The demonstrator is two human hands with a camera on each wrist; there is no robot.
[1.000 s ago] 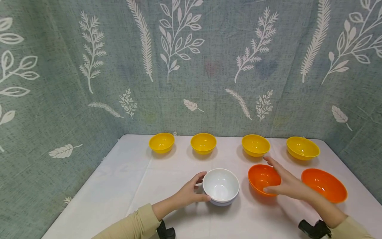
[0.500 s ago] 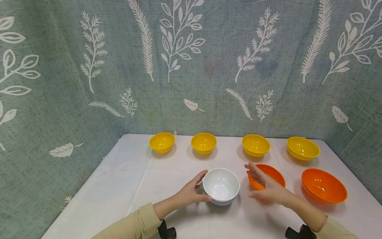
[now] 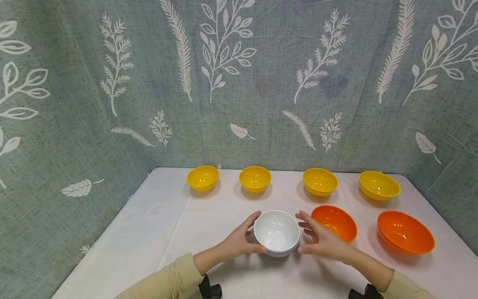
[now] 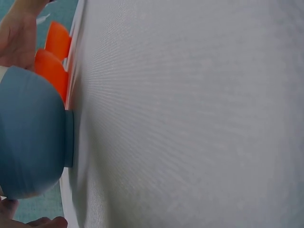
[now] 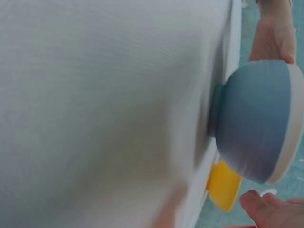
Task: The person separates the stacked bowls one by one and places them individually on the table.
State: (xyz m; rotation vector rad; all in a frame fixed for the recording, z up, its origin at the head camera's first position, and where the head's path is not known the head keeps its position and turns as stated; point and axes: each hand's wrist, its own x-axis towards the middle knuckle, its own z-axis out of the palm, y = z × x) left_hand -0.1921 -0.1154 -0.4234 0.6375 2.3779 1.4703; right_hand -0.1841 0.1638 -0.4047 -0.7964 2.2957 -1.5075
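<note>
A bowl [image 3: 276,231], white inside and blue outside, stands upright at the table's near middle. The thumb and fingers of my left hand [image 3: 239,241] are spread along its left side, touching near the rim. Just right of the same bowl, my right hand [image 3: 325,241] is held with fingers and thumb apart, its palm side facing the bowl; a small gap shows between them. Behind the right hand sits a smaller orange bowl [image 3: 336,222], partly covered by it. In the right wrist view, the bowl's blue side [image 5: 254,121] shows between both hands.
A larger orange bowl [image 3: 406,232] stands at the right. Several yellow bowls [image 3: 255,179] line the back of the table, which has a white cloth [image 3: 157,216]. A green leaf-patterned curtain [image 3: 261,104] closes off the back and sides.
My right hand has moved left, from over the smaller orange bowl to beside the white-and-blue bowl. The left hand has stayed almost still at that bowl.
</note>
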